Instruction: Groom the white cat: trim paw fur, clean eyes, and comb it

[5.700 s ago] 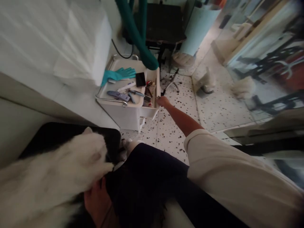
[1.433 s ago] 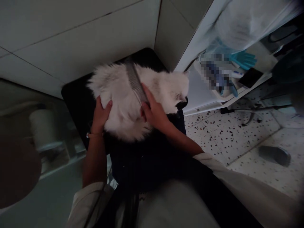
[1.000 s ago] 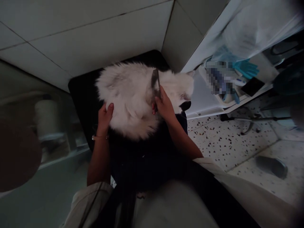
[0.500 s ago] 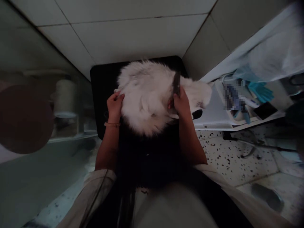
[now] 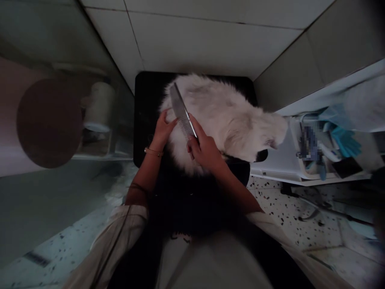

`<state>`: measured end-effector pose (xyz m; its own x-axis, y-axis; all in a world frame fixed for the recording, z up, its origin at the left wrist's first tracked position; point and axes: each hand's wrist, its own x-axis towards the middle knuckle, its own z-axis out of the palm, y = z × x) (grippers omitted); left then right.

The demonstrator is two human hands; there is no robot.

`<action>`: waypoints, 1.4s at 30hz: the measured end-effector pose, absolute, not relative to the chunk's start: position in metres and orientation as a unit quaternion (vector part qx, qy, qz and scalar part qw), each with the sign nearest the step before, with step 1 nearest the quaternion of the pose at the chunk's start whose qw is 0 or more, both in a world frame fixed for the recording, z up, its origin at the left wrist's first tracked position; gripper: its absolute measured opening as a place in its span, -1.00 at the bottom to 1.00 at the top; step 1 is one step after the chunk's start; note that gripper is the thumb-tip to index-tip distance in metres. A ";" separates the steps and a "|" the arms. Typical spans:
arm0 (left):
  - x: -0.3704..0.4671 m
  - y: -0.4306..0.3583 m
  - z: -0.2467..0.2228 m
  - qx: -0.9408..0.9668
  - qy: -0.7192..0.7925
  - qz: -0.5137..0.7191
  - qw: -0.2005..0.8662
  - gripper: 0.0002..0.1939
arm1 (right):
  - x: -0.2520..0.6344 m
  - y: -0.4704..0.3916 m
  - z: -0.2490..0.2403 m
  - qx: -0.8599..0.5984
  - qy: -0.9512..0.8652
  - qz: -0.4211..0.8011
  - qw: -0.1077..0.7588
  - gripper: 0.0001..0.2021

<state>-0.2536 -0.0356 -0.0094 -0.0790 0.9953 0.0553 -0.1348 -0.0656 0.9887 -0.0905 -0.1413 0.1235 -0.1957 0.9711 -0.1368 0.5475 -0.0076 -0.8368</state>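
A white long-haired animal lies on a black table, its head toward the right. My right hand is closed on a metal comb, which slants up and left over the fur at the animal's left end. The comb's teeth face my left hand. That hand rests at the fur's left edge with thumb and fingers apart, close to the comb, and nothing shows in it. A bracelet circles the left wrist.
On the right, a white cart bears a tray with blue gloves and a dark flat object. A tiled wall stands behind the table. At left are a brown disc and a pale cylinder.
My right hand has moved left with the comb, from near the animal's shoulders to its left end. My left hand's fingers have spread from a pinch. The camera view has shifted.
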 end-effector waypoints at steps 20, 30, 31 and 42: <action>-0.304 -0.034 -0.014 0.343 0.478 0.621 0.517 -0.75 | -0.126 -0.141 0.109 -0.619 -0.687 0.353 0.145 -0.32; -0.327 -0.036 -0.015 0.293 0.496 0.609 0.545 -0.62 | -0.087 -0.114 0.111 -0.683 -0.608 0.332 0.231 -0.33; -0.326 -0.037 -0.015 0.298 0.493 0.604 0.552 -0.61 | -0.085 -0.109 0.106 -0.683 -0.608 0.344 0.213 -0.33; -0.309 -0.039 0.012 0.198 0.464 0.493 0.709 -0.45 | -0.162 -0.155 0.117 -0.479 -0.820 0.313 0.020 -0.37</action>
<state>-0.3095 -0.0388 0.0120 0.0844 0.8827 -0.4623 -0.5144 0.4360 0.7385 -0.1623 -0.1547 0.1173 -0.5394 0.7986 -0.2671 0.7736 0.3447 -0.5317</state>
